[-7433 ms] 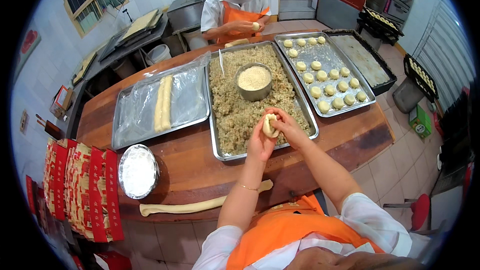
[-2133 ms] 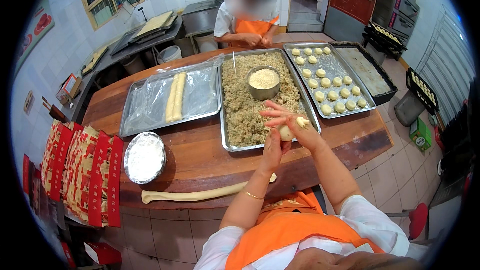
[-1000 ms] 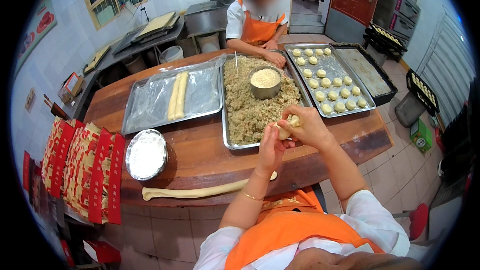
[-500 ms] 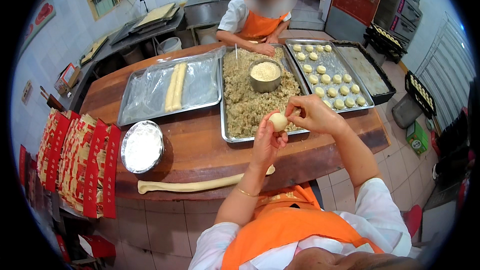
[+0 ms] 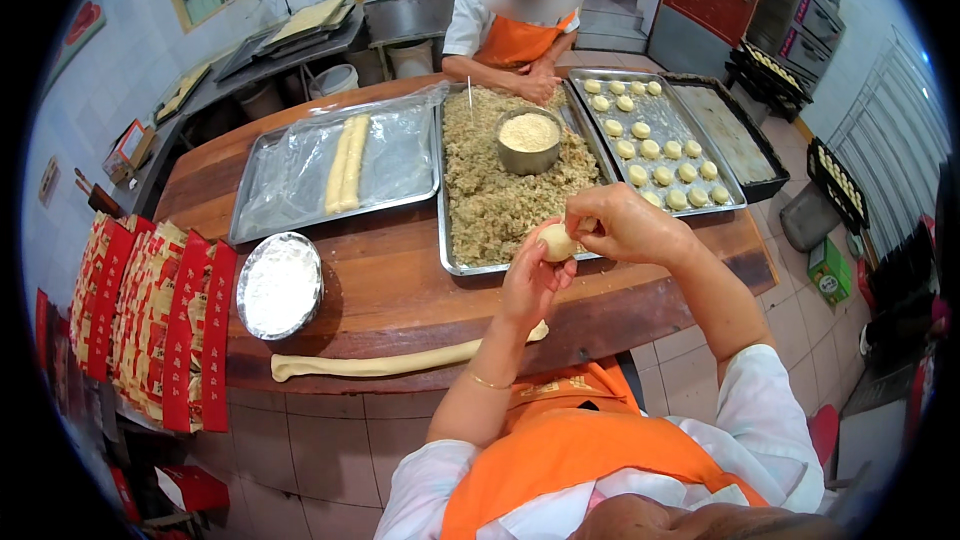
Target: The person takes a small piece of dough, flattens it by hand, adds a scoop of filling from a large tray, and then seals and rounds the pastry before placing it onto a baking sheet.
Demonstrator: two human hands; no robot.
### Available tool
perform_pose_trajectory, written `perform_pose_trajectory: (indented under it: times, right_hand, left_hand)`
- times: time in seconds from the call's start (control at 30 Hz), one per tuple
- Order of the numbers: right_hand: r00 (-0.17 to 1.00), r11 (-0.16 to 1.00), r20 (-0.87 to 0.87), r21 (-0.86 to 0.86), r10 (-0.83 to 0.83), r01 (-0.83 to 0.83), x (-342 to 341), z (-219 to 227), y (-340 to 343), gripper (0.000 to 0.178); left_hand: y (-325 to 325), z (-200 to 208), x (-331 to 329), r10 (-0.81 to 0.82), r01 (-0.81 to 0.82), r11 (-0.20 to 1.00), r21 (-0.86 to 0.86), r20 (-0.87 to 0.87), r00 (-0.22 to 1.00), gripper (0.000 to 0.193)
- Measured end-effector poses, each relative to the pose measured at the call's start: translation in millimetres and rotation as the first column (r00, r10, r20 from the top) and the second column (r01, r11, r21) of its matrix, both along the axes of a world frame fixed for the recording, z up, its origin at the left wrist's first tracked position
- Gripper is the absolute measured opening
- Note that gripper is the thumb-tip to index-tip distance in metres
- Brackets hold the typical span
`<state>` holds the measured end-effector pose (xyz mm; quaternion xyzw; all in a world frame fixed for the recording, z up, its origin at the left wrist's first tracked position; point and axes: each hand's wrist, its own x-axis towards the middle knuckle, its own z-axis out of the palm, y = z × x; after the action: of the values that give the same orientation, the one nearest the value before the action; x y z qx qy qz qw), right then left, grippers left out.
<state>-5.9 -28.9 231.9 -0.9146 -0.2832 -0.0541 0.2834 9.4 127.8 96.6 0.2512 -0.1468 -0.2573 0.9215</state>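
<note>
A round, pale dough ball [image 5: 556, 243] sits in the fingers of my left hand [image 5: 533, 280], above the near edge of the filling tray. My right hand [image 5: 618, 224] has its thumb and fingertips pinched together at the ball's right side. Just beyond, a metal tray [image 5: 447, 258] is heaped with crumbly tan filling [image 5: 480, 200], and a steel bowl [image 5: 529, 160] of pale crumbs rests on that filling. A long rope of dough [image 5: 390, 364] lies along the table's front edge, partly behind my left forearm.
On the wooden table [image 5: 400, 300] stand a bowl of white flour [image 5: 280, 285], a tray [image 5: 285, 175] with two dough rolls, and a tray [image 5: 690, 118] of small round pastries. Red packages [image 5: 160, 325] are stacked at left. A co-worker [image 5: 520, 45] in an orange apron leans at the far side.
My right fingers have closed in against the dough ball. Across the table, the co-worker's hands have come together by the tray edge. The view has shifted slightly.
</note>
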Motion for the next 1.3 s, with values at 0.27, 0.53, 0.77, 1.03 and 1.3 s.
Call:
perform_pose_trajectory:
  times: [0.27, 0.53, 0.77, 1.03, 1.3]
  right_hand:
    - [0.999, 0.998, -0.047, -0.058, 0.011, -0.014, -9, 4, 4, 0.012]
    - [0.998, 0.994, 0.017, -0.098, 0.058, -0.056, -20, -13, 0, 0.013]
    - [0.994, 0.984, 0.019, -0.141, 0.109, -0.106, -31, -11, -6, 0.015]
    - [0.996, 0.96, 0.014, -0.269, 0.092, -0.085, -56, -14, -27, 0.019]
    - [0.963, 0.828, -0.059, 0.498, -0.263, 0.257, -84, -55, -59, 0.01]
  left_hand:
    - [-12, -13, -3, 0.152, -0.165, 0.969, 0.181, 0.08, 0.985, 0.049]
    - [9, -4, -16, -0.092, 0.092, 0.993, 0.073, 0.001, 0.996, 0.047]
    - [6, -29, -6, -0.191, 0.169, 0.975, 0.147, 0.155, 0.969, 0.043]
    - [-1, 3, -29, -0.328, 0.204, 0.901, 0.384, 0.292, 0.899, 0.046]
    - [-13, -32, -40, -0.322, -0.077, 0.785, 0.615, 0.511, 0.797, 0.051]
